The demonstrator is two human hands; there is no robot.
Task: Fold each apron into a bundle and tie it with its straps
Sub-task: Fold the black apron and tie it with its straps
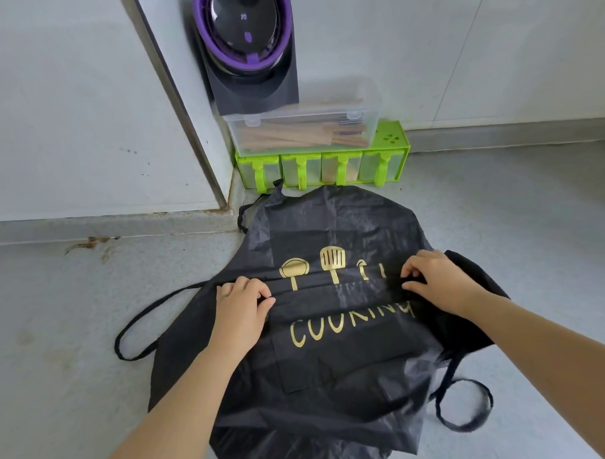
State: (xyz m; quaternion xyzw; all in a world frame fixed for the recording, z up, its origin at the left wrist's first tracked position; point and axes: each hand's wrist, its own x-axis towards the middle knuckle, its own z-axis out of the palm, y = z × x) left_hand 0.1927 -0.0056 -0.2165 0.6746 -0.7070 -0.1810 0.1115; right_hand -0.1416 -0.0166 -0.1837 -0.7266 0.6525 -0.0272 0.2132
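Lettering [349, 322] in gold reads COOKING on the black apron [334, 382], which lies spread on the grey counter [74, 323]. Gold utensil pictures [312, 268] sit above the word. The left hand [240, 310] and right hand [436, 279] each pinch a raised fold of cloth, one at either side of the print.

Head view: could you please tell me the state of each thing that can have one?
apron, spread on the counter, one fold raised across its print, not bundled.
left strap, loose, untied.
right strap, loose, untied.
left hand, pinches the fold.
right hand, pinches the fold.
clear box, lid closed.
green rack, drawers closed.
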